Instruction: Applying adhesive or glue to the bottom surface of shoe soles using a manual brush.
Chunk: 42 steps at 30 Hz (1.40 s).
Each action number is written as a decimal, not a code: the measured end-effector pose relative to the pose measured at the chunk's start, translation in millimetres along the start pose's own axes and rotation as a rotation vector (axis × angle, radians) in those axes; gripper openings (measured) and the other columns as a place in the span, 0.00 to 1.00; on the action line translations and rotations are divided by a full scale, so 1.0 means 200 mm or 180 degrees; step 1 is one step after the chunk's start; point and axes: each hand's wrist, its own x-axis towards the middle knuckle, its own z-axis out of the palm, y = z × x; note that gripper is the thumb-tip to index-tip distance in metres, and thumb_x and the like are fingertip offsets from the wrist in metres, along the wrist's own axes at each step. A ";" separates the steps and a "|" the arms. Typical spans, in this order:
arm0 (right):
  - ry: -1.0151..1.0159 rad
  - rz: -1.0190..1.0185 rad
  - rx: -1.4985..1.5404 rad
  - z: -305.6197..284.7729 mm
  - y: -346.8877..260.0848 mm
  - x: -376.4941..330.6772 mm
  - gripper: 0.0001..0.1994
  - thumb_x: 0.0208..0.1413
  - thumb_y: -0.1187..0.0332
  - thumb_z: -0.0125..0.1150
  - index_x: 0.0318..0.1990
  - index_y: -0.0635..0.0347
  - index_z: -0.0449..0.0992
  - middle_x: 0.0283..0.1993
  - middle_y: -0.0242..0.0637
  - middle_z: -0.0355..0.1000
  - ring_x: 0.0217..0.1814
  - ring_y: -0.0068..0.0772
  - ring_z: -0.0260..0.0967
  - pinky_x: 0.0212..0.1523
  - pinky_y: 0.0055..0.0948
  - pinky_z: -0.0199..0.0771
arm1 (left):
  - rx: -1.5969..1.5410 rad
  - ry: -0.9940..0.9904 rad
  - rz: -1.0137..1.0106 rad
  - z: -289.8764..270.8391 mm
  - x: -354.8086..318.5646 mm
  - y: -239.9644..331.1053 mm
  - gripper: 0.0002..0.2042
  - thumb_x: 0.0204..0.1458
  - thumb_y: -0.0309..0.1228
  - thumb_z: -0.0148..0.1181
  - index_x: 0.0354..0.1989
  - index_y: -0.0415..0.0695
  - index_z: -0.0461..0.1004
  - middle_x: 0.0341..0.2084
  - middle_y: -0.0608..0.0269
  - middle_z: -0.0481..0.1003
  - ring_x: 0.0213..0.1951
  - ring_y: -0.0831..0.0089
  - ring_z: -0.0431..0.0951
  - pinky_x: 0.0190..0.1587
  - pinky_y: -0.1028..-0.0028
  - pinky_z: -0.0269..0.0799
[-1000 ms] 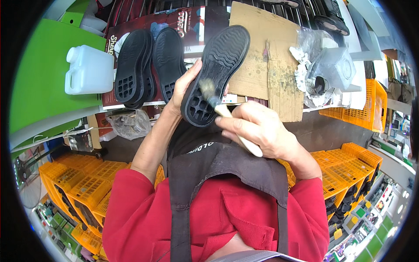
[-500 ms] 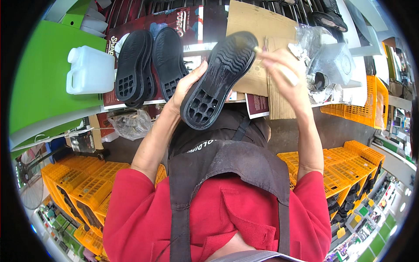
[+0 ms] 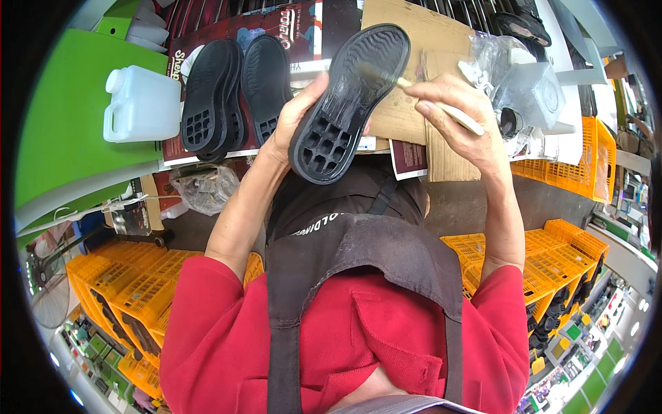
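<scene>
My left hand (image 3: 298, 114) is closed on a black shoe sole (image 3: 323, 136), thumb along its left edge and the other fingers mostly hidden beneath. The sole is tilted, its square-celled heel toward me, with a wet sheen over its middle. Between the fingers of my right hand (image 3: 462, 114) is a paintbrush (image 3: 393, 79) with a pale handle; its bristles rest on the front half of the sole. To the left, several more black soles (image 3: 210, 96) lie on the table, some stacked, with another sole (image 3: 266, 86) beside them.
A whitish plastic jug (image 3: 146, 103) stands on the left by a green surface (image 3: 76, 103). Brown cardboard (image 3: 448, 155) covers the table's middle. At right sit a translucent container (image 3: 534, 96) and crumpled plastic. Orange crates (image 3: 562, 259) stand low on both sides.
The brush has swung left from the sole's right edge onto its inner surface. My left hand has raised the sole slightly away from me. The wet sheen looks broader.
</scene>
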 end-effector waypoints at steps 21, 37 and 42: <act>-0.0315 -0.0688 0.0583 0.10 -0.31 -0.07 0.08 0.48 0.74 0.65 0.38 0.60 0.78 0.31 0.38 0.74 0.29 0.37 0.71 0.30 0.31 0.73 | 0.0792 0.0834 0.0569 -0.02 0.04 0.04 0.33 0.63 0.55 0.32 0.46 0.33 0.72 0.36 0.53 0.78 0.35 0.69 0.79 0.39 0.72 0.78; 0.1011 0.0121 -0.0072 0.05 -0.17 0.08 0.04 0.53 0.76 0.61 0.34 0.64 0.80 0.27 0.35 0.77 0.25 0.26 0.75 0.25 0.23 0.73 | 0.2428 0.0801 0.0868 0.08 0.02 0.02 0.30 0.63 0.54 0.37 0.55 0.37 0.66 0.42 0.59 0.73 0.41 0.74 0.74 0.47 0.74 0.71; 0.1203 -0.0119 -0.0423 0.16 -0.15 0.13 0.02 0.51 0.74 0.62 0.31 0.63 0.79 0.26 0.36 0.75 0.26 0.31 0.75 0.27 0.25 0.73 | 0.2851 0.0524 0.1198 0.12 0.02 0.03 0.32 0.64 0.48 0.39 0.66 0.33 0.50 0.61 0.50 0.60 0.63 0.64 0.58 0.64 0.70 0.50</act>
